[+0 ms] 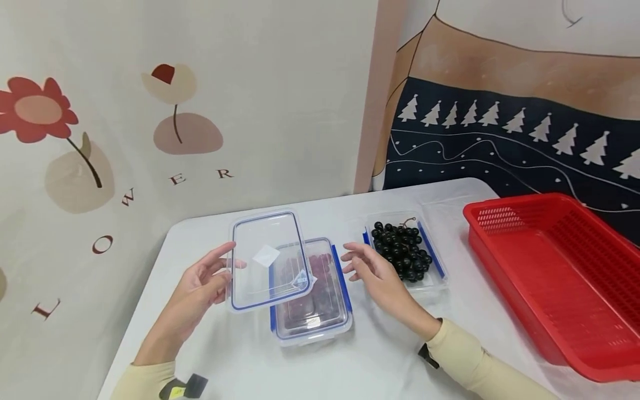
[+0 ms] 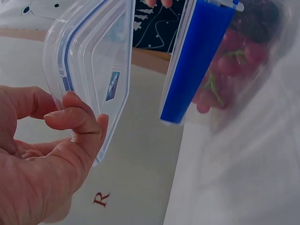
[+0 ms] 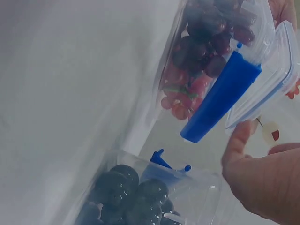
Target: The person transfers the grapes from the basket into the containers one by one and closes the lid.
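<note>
My left hand [image 1: 197, 286] pinches the left edge of a clear rectangular lid [image 1: 252, 286] with a blue seal, holding it tilted above the table. Behind and below it, a lidded clear container [image 1: 315, 328] with blue side latches holds red and dark grapes [image 2: 229, 63]. My right hand [image 1: 377, 278] hovers between this container and an uncovered one [image 1: 433, 250], its fingers loosely bent around nothing. Black grapes [image 1: 400, 250] on a stem fill the uncovered container. In the left wrist view a small label [image 2: 112, 84] shows on the lid.
A red plastic basket [image 1: 520, 316] stands at the right of the white-covered table [image 1: 240, 361]. Behind the table hang a cream cloth [image 1: 280, 111] with flower prints and a dark cloth [image 1: 450, 144] with tree prints.
</note>
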A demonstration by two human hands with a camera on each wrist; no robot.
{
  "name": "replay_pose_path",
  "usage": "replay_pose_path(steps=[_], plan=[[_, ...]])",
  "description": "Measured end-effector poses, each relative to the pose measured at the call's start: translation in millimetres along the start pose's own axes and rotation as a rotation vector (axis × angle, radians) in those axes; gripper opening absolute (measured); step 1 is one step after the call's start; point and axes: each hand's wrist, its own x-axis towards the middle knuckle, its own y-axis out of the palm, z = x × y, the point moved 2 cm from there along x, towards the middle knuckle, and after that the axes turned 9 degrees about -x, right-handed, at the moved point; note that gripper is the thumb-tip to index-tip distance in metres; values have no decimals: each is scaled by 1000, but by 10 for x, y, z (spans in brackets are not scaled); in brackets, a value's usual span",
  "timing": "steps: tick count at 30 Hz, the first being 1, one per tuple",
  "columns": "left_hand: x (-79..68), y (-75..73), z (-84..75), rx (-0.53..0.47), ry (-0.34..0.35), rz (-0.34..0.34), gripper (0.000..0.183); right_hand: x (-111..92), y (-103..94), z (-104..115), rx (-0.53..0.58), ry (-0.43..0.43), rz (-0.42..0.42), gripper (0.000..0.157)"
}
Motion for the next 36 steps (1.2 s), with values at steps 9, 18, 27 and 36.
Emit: replay_pose_path(steps=[9, 18, 27, 36], plan=[[-316, -97, -6, -4, -17, -43, 57, 268, 443, 106, 228, -85, 137, 53], [-311, 44, 100, -29, -25, -25, 61, 298, 506, 100, 250, -96, 148, 47], [71, 635, 165, -8, -119, 16, 67, 109, 70, -30, 119, -39, 44, 44], [350, 1104, 175, -47, -79, 97, 64, 8, -365, -124, 72, -42, -96, 40]])
